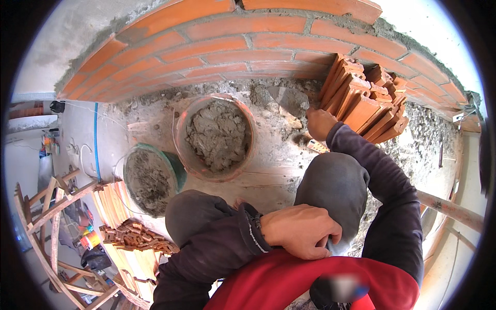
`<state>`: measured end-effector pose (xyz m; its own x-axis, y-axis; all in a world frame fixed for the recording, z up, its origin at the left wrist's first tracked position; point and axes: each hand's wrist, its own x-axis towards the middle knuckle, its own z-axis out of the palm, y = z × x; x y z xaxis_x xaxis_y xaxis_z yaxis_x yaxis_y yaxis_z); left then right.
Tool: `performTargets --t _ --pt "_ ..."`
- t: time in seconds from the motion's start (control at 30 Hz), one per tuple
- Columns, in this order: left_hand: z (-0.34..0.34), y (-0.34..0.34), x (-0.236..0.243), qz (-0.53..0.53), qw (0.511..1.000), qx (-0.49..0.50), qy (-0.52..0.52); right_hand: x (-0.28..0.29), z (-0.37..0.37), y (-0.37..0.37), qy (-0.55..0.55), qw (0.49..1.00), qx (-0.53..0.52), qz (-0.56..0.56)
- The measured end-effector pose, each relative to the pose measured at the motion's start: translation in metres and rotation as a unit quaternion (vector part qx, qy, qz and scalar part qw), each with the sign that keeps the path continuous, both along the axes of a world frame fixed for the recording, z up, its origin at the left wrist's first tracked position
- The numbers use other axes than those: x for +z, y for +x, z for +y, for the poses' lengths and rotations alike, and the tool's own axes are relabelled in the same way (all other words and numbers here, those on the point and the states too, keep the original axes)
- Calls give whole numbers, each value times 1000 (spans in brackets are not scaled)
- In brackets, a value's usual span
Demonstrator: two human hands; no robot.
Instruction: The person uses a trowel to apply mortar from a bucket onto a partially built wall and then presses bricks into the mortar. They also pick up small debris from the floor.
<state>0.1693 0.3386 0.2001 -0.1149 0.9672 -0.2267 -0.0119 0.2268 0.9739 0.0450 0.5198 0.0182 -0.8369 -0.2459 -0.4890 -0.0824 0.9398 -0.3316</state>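
My right hand (321, 124) is closed round the handle end of a trowel (290, 99), beside the stacked bricks. Its grey blade lies low against mortar at the foot of the brick wall (222, 47). Across my knees rests my left hand (302, 231), fingers curled under; whatever they may hold is hidden. An orange-rimmed bucket (252, 129) with grey mortar (218, 135) inside stands in front of me. To its left is a green bucket (178, 168), also holding mortar. A small yellow-and-white object (317, 146) lies just below my right hand.
Orange hollow bricks (356, 101) stand stacked against the wall at right. More bricks (137, 237) are piled at lower left, near a wooden frame (54, 217). A blue hose (96, 142) runs along the left floor. A pole (449, 211) juts in at right.
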Motion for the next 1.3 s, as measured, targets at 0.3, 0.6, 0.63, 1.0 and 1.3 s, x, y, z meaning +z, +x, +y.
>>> performTargets --t 0.3,0.6,0.63,1.0,1.3 --pt "1 -2 1 -1 1000 -3 -1 -20 4 -37 -42 999 34 4" --pt "2 -2 -1 0 1000 -12 -13 -25 13 -26 -83 996 15 18" --pt "1 -2 -2 -1 1000 -10 -15 -27 13 -26 -83 996 21 12" --pt "4 -3 -2 -32 999 18 -10 -43 -3 -28 -55 997 60 12" --pt "5 -5 2 -3 1000 -13 -19 -35 6 -26 -75 986 132 -73"
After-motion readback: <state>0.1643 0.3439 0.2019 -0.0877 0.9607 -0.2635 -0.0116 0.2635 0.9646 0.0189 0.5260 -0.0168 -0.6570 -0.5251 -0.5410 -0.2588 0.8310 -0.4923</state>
